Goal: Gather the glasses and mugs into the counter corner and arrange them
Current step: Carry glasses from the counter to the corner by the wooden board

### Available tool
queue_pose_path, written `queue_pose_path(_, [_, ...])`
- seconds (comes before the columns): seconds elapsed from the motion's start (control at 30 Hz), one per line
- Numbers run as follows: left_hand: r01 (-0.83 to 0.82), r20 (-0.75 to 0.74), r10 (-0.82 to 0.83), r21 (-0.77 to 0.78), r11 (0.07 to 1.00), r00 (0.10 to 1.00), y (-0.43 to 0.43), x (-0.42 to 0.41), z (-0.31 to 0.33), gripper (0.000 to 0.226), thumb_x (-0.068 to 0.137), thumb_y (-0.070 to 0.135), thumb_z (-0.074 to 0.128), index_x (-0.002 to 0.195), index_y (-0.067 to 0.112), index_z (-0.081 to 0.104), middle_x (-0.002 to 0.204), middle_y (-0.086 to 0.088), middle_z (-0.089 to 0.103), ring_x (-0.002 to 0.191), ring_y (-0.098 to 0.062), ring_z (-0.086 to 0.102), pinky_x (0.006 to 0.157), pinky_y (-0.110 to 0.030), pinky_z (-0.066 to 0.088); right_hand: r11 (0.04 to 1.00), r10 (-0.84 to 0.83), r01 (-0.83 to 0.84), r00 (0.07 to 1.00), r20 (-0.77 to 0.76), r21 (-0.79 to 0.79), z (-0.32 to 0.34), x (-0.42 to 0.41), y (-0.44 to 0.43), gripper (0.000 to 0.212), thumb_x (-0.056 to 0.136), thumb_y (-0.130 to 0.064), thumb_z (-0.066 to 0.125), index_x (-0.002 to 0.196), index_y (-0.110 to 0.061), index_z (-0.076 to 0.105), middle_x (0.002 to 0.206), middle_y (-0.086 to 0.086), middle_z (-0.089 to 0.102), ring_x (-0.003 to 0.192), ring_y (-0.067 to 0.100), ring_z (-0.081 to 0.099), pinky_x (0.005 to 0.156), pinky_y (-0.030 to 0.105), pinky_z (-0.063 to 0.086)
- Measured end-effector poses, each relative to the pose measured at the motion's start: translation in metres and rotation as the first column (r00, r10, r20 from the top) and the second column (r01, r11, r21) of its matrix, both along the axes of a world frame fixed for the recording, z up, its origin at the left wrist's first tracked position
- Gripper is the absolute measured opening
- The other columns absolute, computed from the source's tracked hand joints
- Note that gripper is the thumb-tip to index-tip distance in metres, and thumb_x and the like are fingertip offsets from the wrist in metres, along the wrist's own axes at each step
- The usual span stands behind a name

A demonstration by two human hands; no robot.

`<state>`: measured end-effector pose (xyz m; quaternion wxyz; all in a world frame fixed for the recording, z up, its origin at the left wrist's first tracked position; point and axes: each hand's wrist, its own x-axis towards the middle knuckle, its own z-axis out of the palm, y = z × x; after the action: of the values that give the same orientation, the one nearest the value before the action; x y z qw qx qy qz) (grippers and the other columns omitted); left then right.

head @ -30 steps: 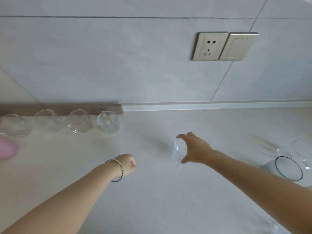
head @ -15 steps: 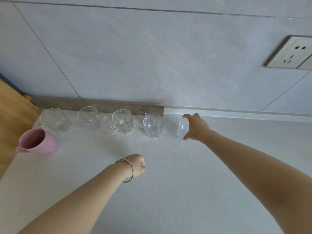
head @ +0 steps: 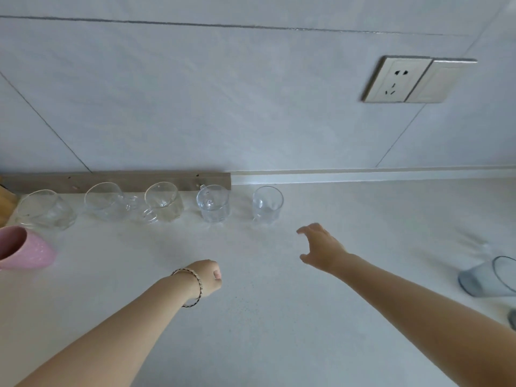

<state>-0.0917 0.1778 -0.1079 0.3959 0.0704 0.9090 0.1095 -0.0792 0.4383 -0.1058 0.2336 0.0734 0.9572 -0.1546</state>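
Glasses [head: 267,203] and mugs stand in a row along the wall, the nearest glass just beyond the right hand [head: 319,247], whose fingers are spread, holding nothing. Left hand [head: 206,277] is a closed, empty fist above the bench [head: 265,331]. A pink mug [head: 23,251] sits left of the row; another glass [head: 491,276] lies far right.

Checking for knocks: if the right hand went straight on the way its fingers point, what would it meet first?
Probably the clear glass at the row's right end; the right hand, open, points up-left at it, bare counter between. Depth is uncertain.
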Motion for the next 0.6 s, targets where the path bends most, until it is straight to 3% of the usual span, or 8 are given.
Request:
queue_pose_path(0.13, [0.029,-0.023,-0.029,0.021,0.999,0.999,0.05,0.024,0.013,0.03,0.093,0.019,0.043,0.118,0.012,0.058,0.128,-0.004,0.058,0.119,-0.021,0.054,0.097,-0.026,0.042,1.0,-0.021,0.019,0.994,0.109,0.016,0.011,0.07,0.055,0.041,0.088,-0.026,0.057,0.128,-0.024,0.051,0.131,-0.001,0.052,0.12,0.017,0.051,0.097,0.03,0.044])
queue_pose_path(0.3, [0.07,-0.055,-0.065,0.095,0.993,0.996,0.135,0.07,0.023,0.029,0.093,0.018,0.044,0.117,0.01,0.06,0.125,-0.007,0.061,0.116,-0.022,0.057,0.085,-0.02,0.04,0.991,-0.132,0.128,0.986,0.104,0.049,0.039,0.157,0.15,0.036,0.089,-0.029,0.055,0.125,-0.024,0.054,0.126,-0.002,0.057,0.115,0.017,0.054,0.093,0.029,0.044])
queue_pose_path(0.47, [0.155,-0.059,-0.148,0.134,0.979,0.987,0.202,0.124,0.02,0.018,0.091,0.018,0.046,0.101,0.015,0.061,0.099,-0.002,0.059,0.089,-0.018,0.055,0.074,-0.02,0.039,0.959,-0.266,0.25,0.956,0.125,0.131,0.055,0.237,0.237,0.055,0.086,-0.04,0.06,0.135,-0.021,0.044,0.135,0.006,0.046,0.124,0.023,0.048,0.101,0.033,0.04])
queue_pose_path(0.6, [0.176,-0.062,-0.17,0.118,0.977,0.984,0.225,0.159,0.013,0.014,0.091,0.018,0.046,0.095,0.019,0.059,0.088,0.003,0.054,0.086,-0.015,0.052,0.071,-0.019,0.039,0.954,-0.265,0.231,0.949,0.173,0.193,0.044,0.29,0.265,0.083,0.077,-0.047,0.068,0.145,-0.022,0.028,0.143,0.008,0.034,0.133,0.028,0.035,0.106,0.04,0.039])
